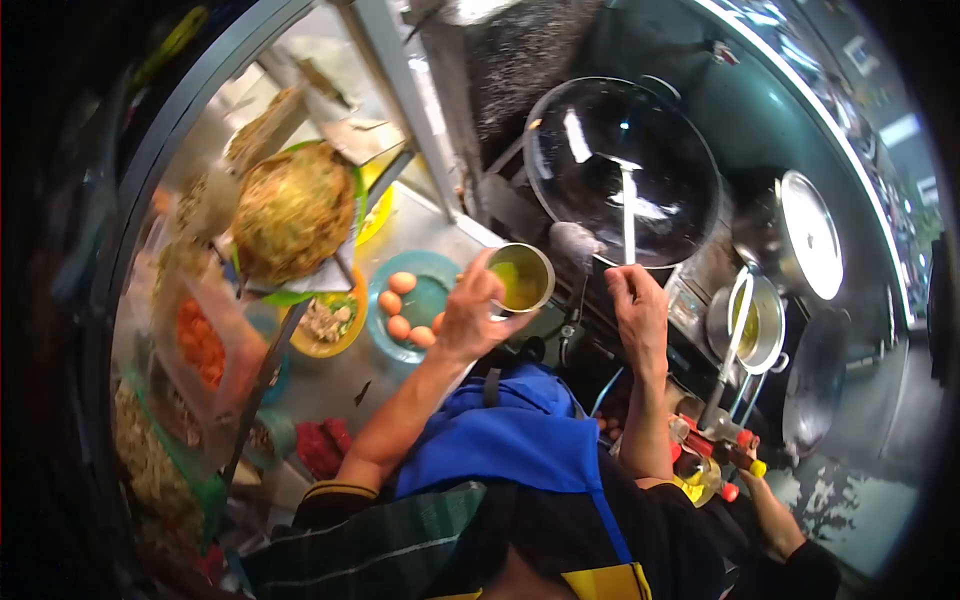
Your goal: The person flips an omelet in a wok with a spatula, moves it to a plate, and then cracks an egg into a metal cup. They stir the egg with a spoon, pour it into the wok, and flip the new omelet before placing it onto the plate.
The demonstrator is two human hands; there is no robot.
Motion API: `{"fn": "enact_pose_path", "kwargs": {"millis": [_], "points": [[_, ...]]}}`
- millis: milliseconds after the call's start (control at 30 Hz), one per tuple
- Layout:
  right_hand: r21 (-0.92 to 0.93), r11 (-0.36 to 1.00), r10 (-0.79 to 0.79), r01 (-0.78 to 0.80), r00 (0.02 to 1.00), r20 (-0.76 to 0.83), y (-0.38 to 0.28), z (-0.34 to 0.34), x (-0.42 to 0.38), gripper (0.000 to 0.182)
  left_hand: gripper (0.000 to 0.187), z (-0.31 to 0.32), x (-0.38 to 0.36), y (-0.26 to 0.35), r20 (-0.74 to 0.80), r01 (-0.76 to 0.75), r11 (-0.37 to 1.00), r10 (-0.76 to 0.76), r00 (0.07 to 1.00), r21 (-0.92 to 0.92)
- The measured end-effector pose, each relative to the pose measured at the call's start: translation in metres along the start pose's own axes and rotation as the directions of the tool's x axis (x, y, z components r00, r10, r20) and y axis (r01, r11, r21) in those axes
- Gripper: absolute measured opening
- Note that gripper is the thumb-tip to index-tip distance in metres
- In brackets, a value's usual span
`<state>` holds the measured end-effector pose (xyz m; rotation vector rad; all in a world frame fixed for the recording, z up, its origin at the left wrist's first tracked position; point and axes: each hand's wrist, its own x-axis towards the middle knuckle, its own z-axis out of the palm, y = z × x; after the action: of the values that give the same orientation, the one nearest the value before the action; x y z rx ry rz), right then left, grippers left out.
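My left hand is wrapped round a metal cup with yellow-green liquid in it, tilted a little. Just left of the cup, a teal plate bears several brown eggs. My right hand is closed on the handle of a spatula, whose blade rests inside a large dark wok. A greyish cloth lies at the wok's lower left rim.
On the left are a plate of fried food, a yellow bowl and a tub of orange shreds. On the right stand a pot, a lid and bottles. Another person's hand is near the bottles.
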<state>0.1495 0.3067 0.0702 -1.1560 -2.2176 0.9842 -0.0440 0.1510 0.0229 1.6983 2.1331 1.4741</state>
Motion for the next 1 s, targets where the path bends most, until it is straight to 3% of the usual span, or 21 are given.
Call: {"fn": "enact_pose_path", "kwargs": {"millis": [67, 133, 167, 200, 267, 300, 333, 400, 467, 533, 600, 667, 800, 833, 867, 933, 1000], "points": [[-0.332, 0.941, -0.137, 0.069, 0.973, -0.187, 0.073, 0.011, 0.001, 0.019, 0.06, -0.002, 0.003, -0.011, -0.055, -0.02, 1.0, 0.019, 0.998, -0.012], [-0.198, 0.979, 0.001, -0.037, 0.983, -0.182, 0.106, 0.023, -0.006, 0.024, 0.059, -0.008, 0.013, -0.01, -0.034, 0.102, 0.992, -0.104, 0.994, -0.074], [-0.031, 0.988, 0.146, -0.149, 0.986, -0.084, 0.123, 0.031, -0.007, 0.033, 0.059, -0.01, 0.022, -0.011, -0.056, 0.036, 0.999, -0.036, 0.998, -0.004], [0.414, 0.858, 0.324, -0.304, 0.946, 0.024, 0.123, 0.039, -0.006, 0.044, 0.06, -0.012, 0.033, -0.011, -0.076, -0.027, 0.997, 0.032, 0.997, 0.068], [0.735, 0.557, 0.471, -0.386, 0.876, 0.103, 0.127, 0.046, 0.003, 0.049, 0.061, -0.013, 0.055, -0.009, -0.041, -0.028, 0.997, 0.031, 0.999, 0.073], [0.801, 0.453, 0.492, -0.392, 0.859, 0.142, 0.125, 0.045, 0.013, 0.05, 0.063, -0.011, 0.066, -0.009, -0.009, -0.016, 0.997, 0.016, 1.0, 0.079], [0.901, 0.26, 0.482, -0.347, 0.855, 0.19, 0.125, 0.042, 0.023, 0.038, 0.063, -0.006, 0.079, -0.012, -0.004, -0.029, 0.996, 0.029, 1.0, 0.081], [0.913, -0.024, 0.359, -0.407, 0.849, 0.388, 0.126, 0.024, 0.044, 0.028, 0.063, 0.005, 0.103, -0.017, 0.053, -0.138, 0.98, 0.131, 0.99, 0.143], [0.917, 0.006, 0.361, -0.398, 0.856, 0.37, 0.136, 0.021, 0.056, 0.027, 0.062, 0.023, 0.126, -0.02, 0.099, -0.116, 0.989, 0.107, 0.989, 0.092], [0.788, 0.531, 0.332, -0.311, 0.932, 0.144, 0.14, 0.016, 0.059, 0.033, 0.061, 0.046, 0.148, -0.032, 0.184, -0.21, 0.966, 0.181, 0.966, 0.149], [0.783, 0.56, 0.375, -0.271, 0.926, 0.052, 0.147, 0.018, 0.038, 0.039, 0.06, 0.071, 0.167, -0.043, 0.228, -0.258, 0.942, 0.209, 0.951, 0.214], [0.591, 0.786, 0.322, -0.182, 0.936, -0.141, 0.171, 0.032, 0.01, 0.043, 0.06, 0.093, 0.187, -0.048, 0.269, -0.332, 0.91, 0.265, 0.926, 0.246], [0.589, 0.733, 0.487, -0.341, 0.867, -0.105, 0.179, 0.035, -0.044, 0.048, 0.066, 0.144, 0.218, -0.064, 0.422, -0.417, 0.855, 0.27, 0.866, 0.308], [0.566, 0.768, 0.468, -0.3, 0.866, -0.176, 0.182, 0.039, -0.052, 0.048, 0.071, 0.158, 0.223, -0.065, 0.411, -0.46, 0.822, 0.312, 0.856, 0.334], [0.607, 0.743, 0.473, -0.282, 0.862, -0.18, 0.186, 0.042, -0.059, 0.049, 0.074, 0.17, 0.229, -0.067, 0.5, -0.423, 0.838, 0.217, 0.838, 0.345], [0.733, 0.614, 0.52, -0.292, 0.849, -0.097, 0.179, 0.038, -0.065, 0.05, 0.076, 0.196, 0.235, -0.076, 0.531, -0.502, 0.782, 0.266, 0.804, 0.368], [0.752, 0.582, 0.553, -0.311, 0.829, -0.086, 0.179, 0.037, -0.068, 0.05, 0.072, 0.222, 0.24, -0.081, 0.549, -0.525, 0.774, 0.283, 0.787, 0.353]]}}
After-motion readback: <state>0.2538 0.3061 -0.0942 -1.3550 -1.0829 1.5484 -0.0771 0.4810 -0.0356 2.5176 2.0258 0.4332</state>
